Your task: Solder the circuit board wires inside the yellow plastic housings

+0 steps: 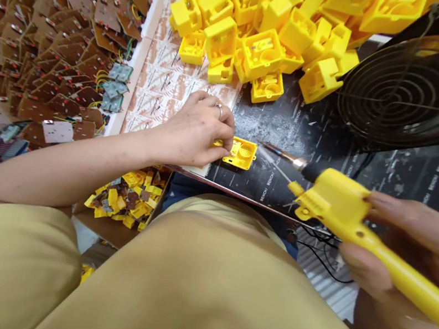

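My right hand (408, 246) is wrapped round a yellow soldering gun (344, 199), whose dark metal tip points left over the bench. A thin feed tube runs beside the tip. My left hand (204, 128), wearing a ring, has its fingers closed on the left end of a small yellow plastic case (243, 154). That case lies open side up on the black bench top, showing a round grille and small parts inside. The iron's tip is a little to the right of the case, apart from it. My left fingertips hide part of the case.
Many yellow cases (263, 54) are heaped at the back of the bench. A black fan (399, 99) stands back right. Brown circuit boards (57, 25) with wires crowd the left. Below the bench edge, a cardboard box (108, 227) holds yellow and brown pieces.
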Demonstrator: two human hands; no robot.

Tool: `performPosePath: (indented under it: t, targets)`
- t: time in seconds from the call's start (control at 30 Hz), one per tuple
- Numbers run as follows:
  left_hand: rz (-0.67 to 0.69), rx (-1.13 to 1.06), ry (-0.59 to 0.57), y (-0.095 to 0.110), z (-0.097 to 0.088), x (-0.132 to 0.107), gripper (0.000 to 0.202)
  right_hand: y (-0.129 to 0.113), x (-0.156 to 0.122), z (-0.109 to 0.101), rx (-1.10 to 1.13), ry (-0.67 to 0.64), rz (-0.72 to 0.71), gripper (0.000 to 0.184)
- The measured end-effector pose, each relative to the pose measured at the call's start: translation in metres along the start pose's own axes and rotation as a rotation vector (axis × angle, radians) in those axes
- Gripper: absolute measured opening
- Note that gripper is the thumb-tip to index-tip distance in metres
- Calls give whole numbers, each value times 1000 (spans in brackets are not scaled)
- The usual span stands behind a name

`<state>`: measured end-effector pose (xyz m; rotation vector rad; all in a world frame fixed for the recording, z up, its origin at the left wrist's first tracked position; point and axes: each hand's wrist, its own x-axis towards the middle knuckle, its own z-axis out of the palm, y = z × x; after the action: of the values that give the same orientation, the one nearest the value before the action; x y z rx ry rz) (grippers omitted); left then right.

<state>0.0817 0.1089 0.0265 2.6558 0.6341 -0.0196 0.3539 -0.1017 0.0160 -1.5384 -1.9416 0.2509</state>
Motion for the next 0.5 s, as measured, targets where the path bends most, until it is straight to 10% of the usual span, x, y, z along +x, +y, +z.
performPosePath:
  t: [0.27, 0.5]
  targets:
    - [-70, 95, -47, 14, 0, 10, 16, -26, 19, 4, 96, -18, -231, 69]
    - [56, 95, 10, 11, -2, 4, 23, -11, 8, 4, 21, 34, -135, 52]
